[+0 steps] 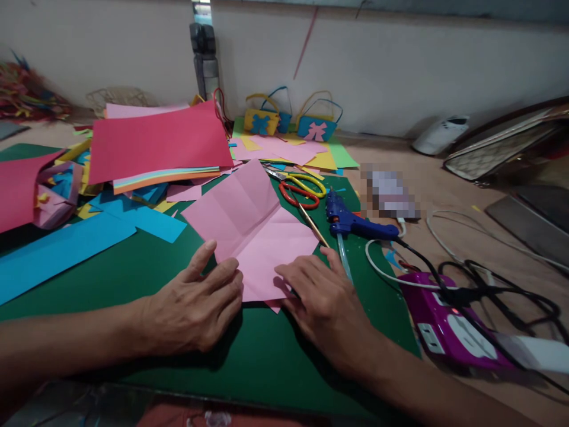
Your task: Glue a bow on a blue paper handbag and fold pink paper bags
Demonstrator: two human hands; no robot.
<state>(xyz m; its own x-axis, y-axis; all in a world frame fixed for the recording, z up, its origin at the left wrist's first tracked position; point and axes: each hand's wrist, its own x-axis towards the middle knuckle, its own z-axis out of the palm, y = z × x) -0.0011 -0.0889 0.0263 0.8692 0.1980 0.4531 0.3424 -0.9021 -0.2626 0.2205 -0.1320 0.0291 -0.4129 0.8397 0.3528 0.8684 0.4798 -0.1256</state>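
A creased sheet of pink paper (262, 237) lies partly unfolded on a green board (178, 382), with fold lines across it. My left hand (195, 302) is closed at the sheet's near left edge, one finger lifted away. At the near right edge, my right hand (326, 302) pinches the paper between thumb and fingers; the thumb is partly hidden. A small pink corner pokes out below the near edge. Just beyond the sheet lie scissors (304, 193) with one red and one yellow handle. A thin stick (315, 226) sits by my right hand.
A blue glue gun (355, 222) with its cord lies right of the paper, near a purple power strip (448, 326). Coloured sheets (160, 142) are stacked at back left, beside blue strips (66, 252). Small paper bags (315, 127) stand by the wall.
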